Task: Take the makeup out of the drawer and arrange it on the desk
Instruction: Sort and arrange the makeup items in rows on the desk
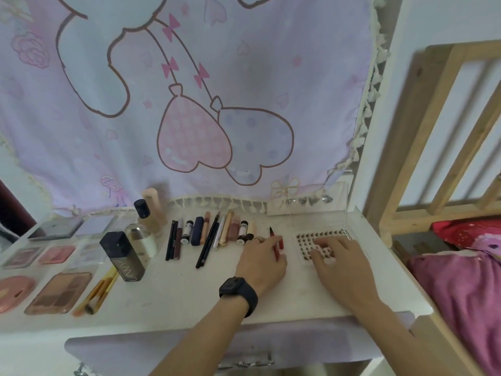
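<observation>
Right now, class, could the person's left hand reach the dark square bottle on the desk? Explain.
Probably yes: bare desk between the left hand and the dark square bottle leaves a free way, though that hand holds a red pen.

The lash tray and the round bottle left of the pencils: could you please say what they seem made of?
The lash tray looks like clear, glossy hard plastic: the white desk shows through its rim. The round bottle seems clear glass or plastic, see-through with bright highlights; which, I cannot tell.
</observation>
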A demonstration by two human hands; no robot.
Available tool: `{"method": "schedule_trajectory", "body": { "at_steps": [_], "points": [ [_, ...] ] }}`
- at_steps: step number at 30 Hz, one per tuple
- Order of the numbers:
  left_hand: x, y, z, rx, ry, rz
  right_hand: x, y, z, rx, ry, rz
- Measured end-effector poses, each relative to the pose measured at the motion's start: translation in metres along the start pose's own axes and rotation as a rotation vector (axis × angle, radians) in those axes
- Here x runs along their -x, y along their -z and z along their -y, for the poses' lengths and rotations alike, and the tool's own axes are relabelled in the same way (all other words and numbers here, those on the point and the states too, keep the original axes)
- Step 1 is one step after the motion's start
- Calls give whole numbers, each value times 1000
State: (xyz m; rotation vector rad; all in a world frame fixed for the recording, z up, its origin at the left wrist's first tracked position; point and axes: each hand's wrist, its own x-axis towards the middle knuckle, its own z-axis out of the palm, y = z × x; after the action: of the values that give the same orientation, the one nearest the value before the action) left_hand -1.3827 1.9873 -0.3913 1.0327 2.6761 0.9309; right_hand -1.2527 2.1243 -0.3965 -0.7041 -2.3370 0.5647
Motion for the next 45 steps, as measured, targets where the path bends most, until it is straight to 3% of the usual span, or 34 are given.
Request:
{"method": "schedule_trajectory", "body": {
  "at_steps": [4, 11, 19, 45],
  "points": [
    [4, -7, 7, -107, -107, 3, 31, 3, -16, 143, 134, -52],
    [4, -9, 6, -165, -154, 3, 27, -8, -8, 50, 61, 54],
    [-1, -8, 0, -103, -67, 65, 19, -11, -9, -10, 19, 87],
    [24, 11, 15, -53, -102, 36, 31, -9, -11, 1, 20, 40]
  ]
}}
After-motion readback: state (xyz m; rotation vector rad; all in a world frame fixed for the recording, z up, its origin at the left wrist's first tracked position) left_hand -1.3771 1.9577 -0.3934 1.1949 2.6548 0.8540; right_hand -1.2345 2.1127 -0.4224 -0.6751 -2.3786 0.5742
